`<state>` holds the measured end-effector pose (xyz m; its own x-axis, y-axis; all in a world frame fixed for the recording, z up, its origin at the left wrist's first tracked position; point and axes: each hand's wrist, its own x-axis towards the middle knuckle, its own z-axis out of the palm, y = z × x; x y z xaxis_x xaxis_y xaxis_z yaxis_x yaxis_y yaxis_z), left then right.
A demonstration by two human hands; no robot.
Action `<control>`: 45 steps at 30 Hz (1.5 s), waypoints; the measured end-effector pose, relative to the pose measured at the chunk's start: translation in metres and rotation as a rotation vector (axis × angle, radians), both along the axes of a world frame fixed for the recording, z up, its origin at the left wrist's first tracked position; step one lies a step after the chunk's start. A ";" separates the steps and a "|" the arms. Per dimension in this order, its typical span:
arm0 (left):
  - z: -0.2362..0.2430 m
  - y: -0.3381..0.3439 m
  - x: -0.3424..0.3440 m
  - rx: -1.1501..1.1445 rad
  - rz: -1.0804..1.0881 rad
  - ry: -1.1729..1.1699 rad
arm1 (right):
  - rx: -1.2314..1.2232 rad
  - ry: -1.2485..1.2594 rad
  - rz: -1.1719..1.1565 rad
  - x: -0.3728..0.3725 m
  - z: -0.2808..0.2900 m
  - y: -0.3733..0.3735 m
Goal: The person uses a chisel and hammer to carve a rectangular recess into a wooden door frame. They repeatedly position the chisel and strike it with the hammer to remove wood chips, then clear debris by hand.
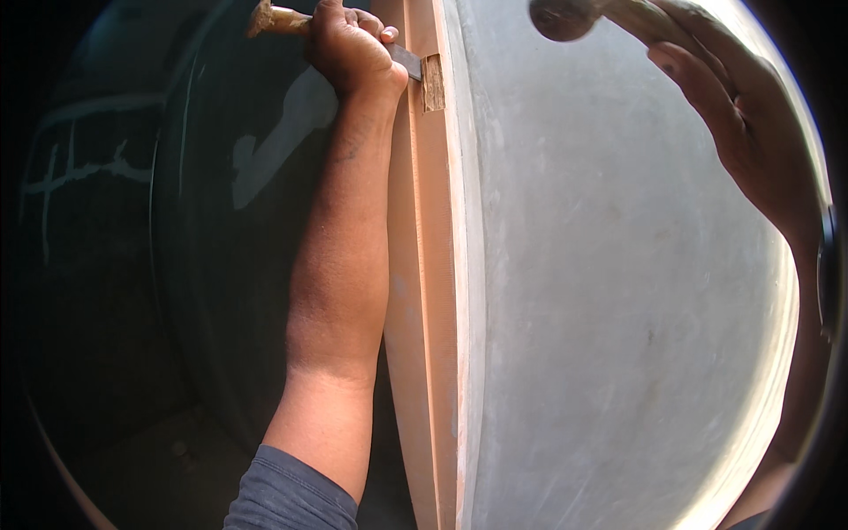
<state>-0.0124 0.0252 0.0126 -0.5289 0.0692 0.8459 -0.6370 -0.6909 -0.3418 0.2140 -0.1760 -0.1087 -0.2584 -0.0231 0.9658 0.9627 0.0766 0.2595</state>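
My left hand [358, 57] is closed around a chisel [406, 62], its worn wooden handle sticking out to the left of my fist. The flat metal blade points right and meets the edge of a rectangular recess [433, 84] cut into a pale wooden door frame [439, 265]. Rough bare wood shows inside that recess. At the upper right, my right hand [746, 115] grips a hammer [565, 18] by its handle. Its rounded dark head is held apart from the chisel, to the right of the frame, and is partly cut off by the picture's top edge.
A smooth grey plastered wall [601, 265] adjoins the frame on the right. Left of the frame lies a dark room, with a dark wall [230, 291] and pale patches of light on it. The frame runs upright through the middle of the view.
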 end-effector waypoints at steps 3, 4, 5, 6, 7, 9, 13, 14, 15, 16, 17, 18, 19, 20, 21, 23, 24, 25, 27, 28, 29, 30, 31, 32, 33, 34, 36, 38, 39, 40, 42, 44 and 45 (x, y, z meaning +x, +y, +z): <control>-0.003 -0.001 0.010 0.034 0.108 -0.010 | -0.033 -0.046 -0.034 -0.032 0.004 -0.006; -0.003 0.001 -0.005 0.005 0.089 -0.008 | -0.051 -0.110 -0.011 -0.050 0.011 -0.005; 0.003 0.004 0.004 -0.010 0.017 0.036 | -0.059 -0.145 -0.048 -0.058 0.010 -0.013; 0.008 0.006 0.010 -0.020 -0.011 0.051 | -0.061 -0.209 -0.081 -0.064 0.013 -0.021; 0.008 0.005 0.001 -0.035 -0.001 0.036 | -0.048 -0.317 -0.095 -0.068 0.020 -0.023; 0.004 0.001 -0.020 -0.035 0.075 -0.019 | 0.100 -0.551 -0.081 -0.074 0.031 -0.017; -0.013 -0.023 0.027 0.055 0.176 -0.067 | 0.259 -0.521 -0.230 -0.091 0.048 -0.001; -0.012 -0.015 0.020 0.129 0.191 -0.060 | 0.282 -0.544 -0.243 -0.105 0.055 0.002; -0.008 -0.008 0.016 0.083 0.193 -0.014 | 0.297 -0.634 -0.242 -0.115 0.070 0.005; -0.008 -0.014 0.022 0.081 0.154 -0.052 | 0.293 -0.710 -0.246 -0.117 0.089 0.015; -0.008 -0.009 0.019 0.104 0.184 -0.048 | 0.303 -0.792 -0.240 -0.123 0.102 0.018; -0.006 -0.003 0.016 0.127 0.209 -0.040 | 0.309 -0.871 -0.239 -0.127 0.113 0.021; -0.010 -0.006 0.013 0.062 0.169 0.050 | 0.221 -0.838 -0.218 -0.130 0.111 0.018; -0.006 0.002 0.005 0.047 0.146 0.067 | 0.147 -0.805 -0.195 -0.140 0.102 0.010; -0.001 0.014 -0.003 0.032 0.121 0.083 | -0.007 -0.665 -0.153 -0.145 0.091 -0.010; -0.003 0.006 0.009 -0.017 0.038 0.016 | -0.158 -0.547 -0.032 -0.144 0.084 -0.018; -0.002 0.008 0.012 -0.011 0.018 0.026 | -0.197 -0.489 0.009 -0.141 0.080 -0.020; 0.000 0.011 0.010 -0.005 -0.004 0.031 | -0.193 -0.460 0.001 -0.137 0.076 -0.020; 0.002 0.018 0.001 0.019 -0.031 0.073 | -0.148 -0.406 -0.041 -0.125 0.065 -0.018; 0.000 0.015 -0.003 0.038 -0.041 0.114 | -0.126 -0.376 -0.067 -0.117 0.060 -0.017; -0.002 0.013 -0.005 0.058 -0.049 0.156 | -0.102 -0.353 -0.095 -0.109 0.055 -0.017; -0.006 0.013 -0.004 -0.008 -0.072 0.125 | -0.080 -0.330 -0.121 -0.100 0.051 -0.016; -0.007 0.018 -0.010 -0.001 -0.131 0.122 | -0.055 -0.316 -0.138 -0.095 0.046 -0.017; -0.008 0.024 -0.017 0.006 -0.188 0.119 | -0.036 -0.302 -0.151 -0.091 0.042 -0.016; -0.009 0.030 -0.023 0.017 -0.312 0.123 | -0.020 -0.288 -0.159 -0.087 0.038 -0.016; -0.010 0.030 -0.022 0.014 -0.297 0.109 | -0.004 -0.274 -0.173 -0.081 0.036 -0.015; -0.012 0.028 -0.020 0.009 -0.264 0.082 | 0.023 -0.252 -0.195 -0.073 0.032 -0.014; -0.010 0.021 -0.012 0.014 -0.148 0.104 | 0.034 -0.222 -0.210 -0.065 0.027 -0.013; -0.007 0.016 -0.007 0.007 -0.106 0.113 | 0.041 -0.207 -0.216 -0.061 0.026 -0.014; -0.005 0.016 -0.004 0.000 -0.065 0.123 | 0.047 -0.189 -0.226 -0.058 0.024 -0.013; -0.001 0.019 0.007 -0.022 -0.153 0.125 | 0.056 -0.150 -0.254 -0.051 0.020 -0.018; -0.004 0.021 -0.009 -0.073 -0.202 0.058 | 0.042 -0.147 -0.199 -0.052 0.019 -0.010; -0.007 0.023 -0.015 -0.133 -0.224 0.021 | 0.010 -0.141 -0.163 -0.053 0.015 -0.005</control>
<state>-0.0276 0.0485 0.0059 -0.4704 0.2935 0.8322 -0.7851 -0.5698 -0.2428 0.1606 -0.1810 -0.0939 -0.3922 0.0205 0.9197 0.9162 -0.0810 0.3925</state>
